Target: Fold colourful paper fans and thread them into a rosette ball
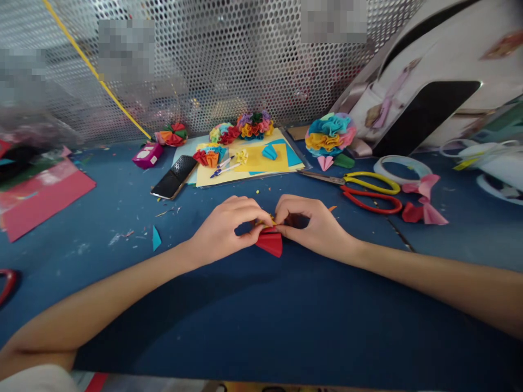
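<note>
1. nearest us is one blue table (261,326), with one red loop handle (8,286) cut off at the left of our view; we cannot tell what it belongs to.
2. just beyond, we have one folded red paper piece (269,245), lying between our two hands, on the near side of the fingertips. its long axis runs roughly left to right, the wider end slanting toward us and rightward. neither hand is clearly nearer; both meet at its far edge.
3. our left hand (232,226) has thumb and forefinger pinched on that piece, and our right hand (304,220) pinches it from the other side. a bit of yellow paper (265,221) shows at the fingertips, partly hidden.
4. left of our left hand lies one blue scrap (156,238); well off to the right we see one pair of scissors (344,181), tips leftward, and one tape roll (408,161).
5. farther out we count one phone (175,177), two pens (224,165) and one purple box (147,155).
6. behind these sit at least five paper flowers (330,135).
7. farthest, we see one white bag (441,57) and one perforated metal panel (245,65).
</note>
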Motion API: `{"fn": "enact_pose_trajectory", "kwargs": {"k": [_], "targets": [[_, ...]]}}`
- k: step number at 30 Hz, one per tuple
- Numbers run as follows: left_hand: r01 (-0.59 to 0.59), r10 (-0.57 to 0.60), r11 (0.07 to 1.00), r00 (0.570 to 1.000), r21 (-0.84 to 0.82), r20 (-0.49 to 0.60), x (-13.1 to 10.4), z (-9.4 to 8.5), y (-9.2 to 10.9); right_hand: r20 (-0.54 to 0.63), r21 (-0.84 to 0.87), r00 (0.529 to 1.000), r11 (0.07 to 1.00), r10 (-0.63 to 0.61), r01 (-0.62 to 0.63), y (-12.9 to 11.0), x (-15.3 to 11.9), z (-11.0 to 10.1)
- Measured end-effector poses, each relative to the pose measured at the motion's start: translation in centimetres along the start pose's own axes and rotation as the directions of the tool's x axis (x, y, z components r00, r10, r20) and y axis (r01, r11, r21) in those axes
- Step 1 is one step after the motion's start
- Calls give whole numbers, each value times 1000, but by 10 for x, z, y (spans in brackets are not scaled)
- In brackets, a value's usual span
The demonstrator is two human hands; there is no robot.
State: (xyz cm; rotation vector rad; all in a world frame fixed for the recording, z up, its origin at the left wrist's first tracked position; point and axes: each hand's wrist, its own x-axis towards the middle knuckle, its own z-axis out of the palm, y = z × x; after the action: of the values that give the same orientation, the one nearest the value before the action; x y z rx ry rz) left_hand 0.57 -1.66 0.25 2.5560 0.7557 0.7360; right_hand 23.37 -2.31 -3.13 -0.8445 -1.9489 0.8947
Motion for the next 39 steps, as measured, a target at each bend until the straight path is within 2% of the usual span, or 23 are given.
{"fn": "enact_pose_trajectory", "kwargs": {"k": [4,13,20,26,32,39], "targets": [[47,-47,999,998,11,34,1,-2,2,-2,11,1000,1000,14,-14,-1,0,1],[23,-25,999,996,-22,-90,0,0,3,2,16,1000,1000,9,-9,-5,-1,2],[12,-20,993,998,-119,-63,1,3,2,10,17,1000,1000,2,-2,-3,-2,2],[92,-85,978,995,-186,46,4,-1,2,21,4,1000,1000,6,-6,-2,-1,2],[205,-220,913,975,-354,-4,3,-1,1,44,-19,998,998,-52,53,-1,-1,-1],[256,-276,863,961,-437,17,1,-2,-4,48,-88,995,992,-88,92,1,-1,-3]]}}
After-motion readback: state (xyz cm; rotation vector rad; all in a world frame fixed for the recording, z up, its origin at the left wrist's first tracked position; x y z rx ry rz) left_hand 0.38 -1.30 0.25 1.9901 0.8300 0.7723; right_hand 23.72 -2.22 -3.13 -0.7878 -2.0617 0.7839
